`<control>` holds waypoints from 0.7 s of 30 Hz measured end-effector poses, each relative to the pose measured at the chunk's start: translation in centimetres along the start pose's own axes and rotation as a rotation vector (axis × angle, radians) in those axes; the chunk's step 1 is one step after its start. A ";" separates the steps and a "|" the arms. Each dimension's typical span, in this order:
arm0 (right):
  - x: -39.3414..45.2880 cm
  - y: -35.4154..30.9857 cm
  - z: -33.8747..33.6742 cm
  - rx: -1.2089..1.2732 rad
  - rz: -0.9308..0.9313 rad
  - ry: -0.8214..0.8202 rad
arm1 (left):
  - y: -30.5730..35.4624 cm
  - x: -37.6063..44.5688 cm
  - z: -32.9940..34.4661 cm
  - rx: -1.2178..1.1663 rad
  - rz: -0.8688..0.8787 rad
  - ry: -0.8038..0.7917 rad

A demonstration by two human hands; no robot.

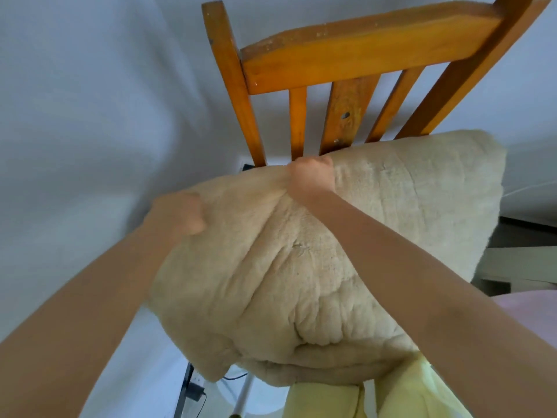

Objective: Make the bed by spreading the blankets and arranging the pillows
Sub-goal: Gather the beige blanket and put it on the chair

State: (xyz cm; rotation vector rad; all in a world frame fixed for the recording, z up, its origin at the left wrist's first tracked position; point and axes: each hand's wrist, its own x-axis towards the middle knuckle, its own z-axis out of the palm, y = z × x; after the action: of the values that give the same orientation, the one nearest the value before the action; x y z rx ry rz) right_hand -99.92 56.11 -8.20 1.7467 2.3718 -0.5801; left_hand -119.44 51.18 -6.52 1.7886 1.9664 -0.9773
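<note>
The left hand (177, 214) is curled into a fist round a bunch of the beige blanket (301, 267) at its upper left edge, the fingers folded under and out of sight, and the picture is a little blurred there. The right hand (312, 176) grips the same blanket further along its top edge, just in front of the chair's slats, with the cloth gathered into folds under the knuckles. Both bare forearms reach in from the lower corners of the view. The blanket is thick, quilted and folded into a bulky bundle; it lies against the back of the wooden chair (346, 55) and hides the seat, so whether it rests on the seat or is lifted clear of it cannot be told. Its right part rises toward the chair's right post. Below the bundle, at the bottom edge, hangs pale yellow cloth (331, 399). A dark plug and cable (196, 390) sit low on the white wall (90, 101) behind the chair, and a strip of pink fabric (524, 306) shows at the right edge
</note>
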 end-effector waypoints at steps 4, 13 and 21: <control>-0.8 3.6 3.1 0.028 0.068 -0.096 | 4.5 -0.2 1.2 -0.216 0.179 -0.040; -5.4 10.4 3.8 0.038 -0.078 -0.082 | 12.5 0.1 -1.7 -0.055 0.270 0.243; -14.3 21.4 -1.9 0.107 0.240 0.061 | 26.6 -3.5 -9.1 0.110 0.477 0.435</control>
State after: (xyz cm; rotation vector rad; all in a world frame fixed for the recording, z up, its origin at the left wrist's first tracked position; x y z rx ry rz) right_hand -75.03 49.51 -6.48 2.0840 2.1581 -0.6357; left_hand -91.32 54.28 -5.06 2.5427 1.5822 -0.5817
